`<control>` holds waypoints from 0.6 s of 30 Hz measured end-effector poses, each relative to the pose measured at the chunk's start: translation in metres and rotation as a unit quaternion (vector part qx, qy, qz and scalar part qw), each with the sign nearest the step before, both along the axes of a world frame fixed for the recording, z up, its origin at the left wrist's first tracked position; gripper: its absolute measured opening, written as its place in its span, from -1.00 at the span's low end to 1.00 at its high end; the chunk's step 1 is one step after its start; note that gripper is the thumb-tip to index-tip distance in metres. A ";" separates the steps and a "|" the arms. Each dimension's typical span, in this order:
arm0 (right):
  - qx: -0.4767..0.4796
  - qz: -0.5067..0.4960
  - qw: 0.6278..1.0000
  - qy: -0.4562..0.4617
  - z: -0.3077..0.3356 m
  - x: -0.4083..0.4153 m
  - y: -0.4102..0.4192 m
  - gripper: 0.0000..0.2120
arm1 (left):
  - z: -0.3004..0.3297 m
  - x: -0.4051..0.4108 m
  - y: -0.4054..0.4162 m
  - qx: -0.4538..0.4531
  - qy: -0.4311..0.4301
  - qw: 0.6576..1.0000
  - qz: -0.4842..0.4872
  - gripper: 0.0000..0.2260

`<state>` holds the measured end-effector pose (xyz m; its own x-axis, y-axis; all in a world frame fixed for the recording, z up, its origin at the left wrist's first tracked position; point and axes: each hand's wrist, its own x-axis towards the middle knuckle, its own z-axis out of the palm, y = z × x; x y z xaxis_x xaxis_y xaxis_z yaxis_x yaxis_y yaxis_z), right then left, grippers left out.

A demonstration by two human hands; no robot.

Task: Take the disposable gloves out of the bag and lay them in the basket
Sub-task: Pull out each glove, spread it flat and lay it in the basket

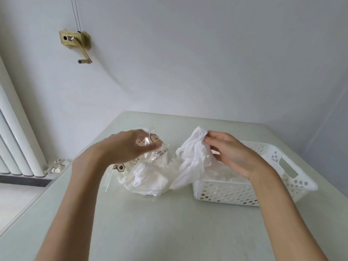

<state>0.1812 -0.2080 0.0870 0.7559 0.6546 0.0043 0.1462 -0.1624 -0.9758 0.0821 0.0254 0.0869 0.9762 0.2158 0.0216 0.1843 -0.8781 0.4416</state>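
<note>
A pale green table [169, 232] carries a white perforated basket [226, 193] at the right and a clear printed bag [150, 166] beside it at the left, with white gloves inside. The left hand [130, 146] pinches the top of the bag. The right hand [231, 153] grips a bunch of gloves [192, 157], lifted between the bag and the basket.

Brass crank winch [75, 41] on wall, cords rising; white radiator [17, 136], valve [56, 165] possibly blurred, left.
</note>
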 end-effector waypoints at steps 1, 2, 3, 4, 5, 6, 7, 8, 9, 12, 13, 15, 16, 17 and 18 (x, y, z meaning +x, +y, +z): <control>-0.002 0.013 1.000 0.005 -0.001 -0.002 0.003 -0.75 | 0.003 0.001 -0.005 -0.022 -0.057 0.998 -0.001 -0.25; -0.001 0.025 1.000 0.012 0.000 -0.005 0.006 -0.74 | 0.005 0.003 -0.013 -0.062 -0.098 0.993 -0.025 -0.25; -0.002 0.034 0.999 0.017 0.000 -0.007 0.008 -0.74 | 0.006 0.006 -0.021 -0.110 -0.118 0.985 -0.061 -0.26; -0.011 0.040 0.999 0.017 0.001 -0.008 0.010 -0.73 | 0.005 0.008 -0.029 -0.147 -0.118 0.977 -0.097 -0.30; -0.024 0.041 0.999 0.013 0.000 -0.008 0.010 -0.72 | 0.004 0.010 -0.037 -0.166 -0.113 0.972 -0.124 -0.39; -0.038 0.040 0.998 0.010 0.000 -0.008 0.010 -0.70 | 0.002 0.014 -0.042 -0.173 -0.116 0.969 -0.133 -0.53; -0.049 0.035 0.998 0.010 -0.001 -0.008 0.009 -0.69 | 0.000 0.017 -0.045 -0.171 -0.131 0.969 -0.124 -0.69; -0.058 0.028 0.998 0.015 -0.001 -0.009 0.008 -0.68 | -0.001 0.019 -0.047 -0.166 -0.151 0.969 -0.106 -0.82; -0.068 0.018 0.997 0.013 0.000 -0.010 0.006 -0.65 | -0.002 0.022 -0.049 -0.161 -0.169 0.968 -0.088 -0.91; -0.147 -0.004 0.988 -0.055 0.010 -0.022 -0.001 -0.30 | -0.005 0.024 -0.053 -0.160 -0.220 0.962 -0.028 -0.92; -0.158 0.005 0.984 -0.079 0.014 -0.028 -0.001 -0.18 | -0.004 0.024 -0.053 -0.165 -0.240 0.957 -0.008 -0.90; -0.173 0.014 0.978 -0.115 0.017 -0.036 0.002 -0.11 | -0.002 0.024 -0.053 -0.188 -0.260 0.947 0.015 -0.88; -0.178 -0.003 0.973 -0.145 0.017 -0.037 0.004 -0.15 | -0.001 0.023 -0.052 -0.201 -0.258 0.945 0.014 -0.88; -0.168 -0.036 0.969 -0.179 0.013 -0.033 0.005 -0.25 | 0.001 0.023 -0.051 -0.208 -0.254 0.944 0.011 -0.88; -0.143 -0.078 0.964 -0.210 0.013 -0.029 0.005 -0.45 | 0.002 0.021 -0.049 -0.209 -0.251 0.945 0.011 -0.88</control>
<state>0.1522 -0.2031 0.0999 0.8167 0.5522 0.1672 0.4699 -0.4684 -0.7482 0.1035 -0.0237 0.0886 0.8605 0.3280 0.3899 -0.1247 -0.6064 0.7853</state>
